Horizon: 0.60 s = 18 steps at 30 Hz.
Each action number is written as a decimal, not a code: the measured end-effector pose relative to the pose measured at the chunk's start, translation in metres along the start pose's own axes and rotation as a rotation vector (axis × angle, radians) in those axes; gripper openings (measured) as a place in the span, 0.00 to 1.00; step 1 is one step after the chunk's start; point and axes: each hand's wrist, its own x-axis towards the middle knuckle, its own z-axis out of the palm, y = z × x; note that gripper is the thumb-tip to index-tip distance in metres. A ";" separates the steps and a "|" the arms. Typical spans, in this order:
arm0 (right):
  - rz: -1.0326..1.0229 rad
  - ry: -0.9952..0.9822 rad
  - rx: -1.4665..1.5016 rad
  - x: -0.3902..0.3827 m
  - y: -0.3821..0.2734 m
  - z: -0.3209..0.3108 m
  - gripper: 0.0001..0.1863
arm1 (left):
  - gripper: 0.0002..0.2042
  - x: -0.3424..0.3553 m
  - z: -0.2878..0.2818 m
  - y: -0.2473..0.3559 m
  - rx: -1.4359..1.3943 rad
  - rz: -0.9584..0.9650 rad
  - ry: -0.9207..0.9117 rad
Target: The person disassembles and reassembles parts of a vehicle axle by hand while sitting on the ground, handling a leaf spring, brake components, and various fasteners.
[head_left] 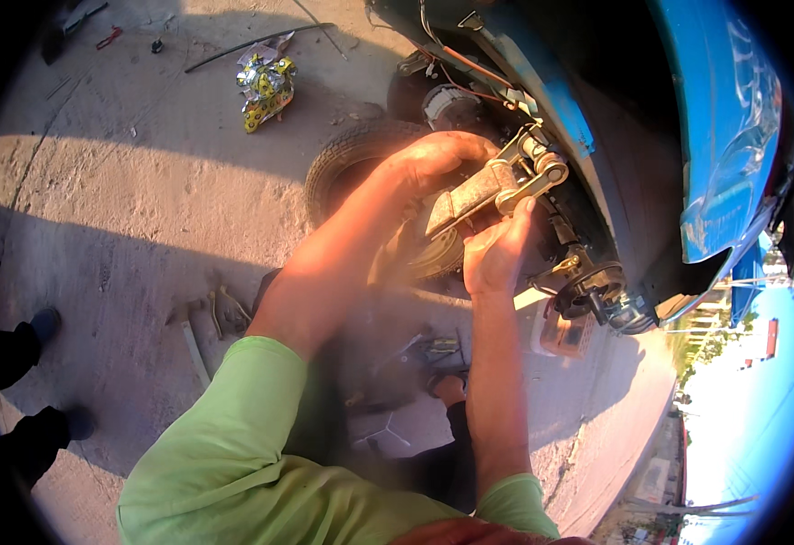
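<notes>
My left hand (433, 162) is curled behind the upper side of a grimy metal suspension arm (465, 195) with a shackle and bushings (542, 168) at its end. My right hand (497, 254) grips the same arm from below, thumb raised along the bushing end. The arm lies against the underside of a blue vehicle body (724, 127). Behind my hands is a tyre (324, 177), partly hidden. A hub with metal fittings (597, 286) sits to the right of my right hand.
Pliers and other tools (220, 313) lie on the concrete floor (115, 227), with a crumpled yellow-silver wrapper (265, 86) and thin rods (252, 45) farther up. A plastic container (565, 331) sits beneath the vehicle. Another person's feet (43, 327) are at the left edge.
</notes>
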 end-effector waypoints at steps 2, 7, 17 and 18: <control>-0.029 0.011 -0.009 0.000 -0.003 0.006 0.38 | 0.15 -0.001 0.015 0.003 -0.074 -0.069 0.049; 0.034 -0.023 -0.027 0.005 0.006 -0.009 0.41 | 0.16 -0.007 0.022 0.015 0.024 -0.162 0.126; -0.006 0.015 -0.028 0.003 0.009 -0.005 0.37 | 0.15 -0.003 0.026 0.007 0.050 -0.145 0.206; -0.006 0.007 -0.024 0.003 0.008 -0.005 0.37 | 0.15 -0.003 0.023 0.007 -0.018 -0.132 0.178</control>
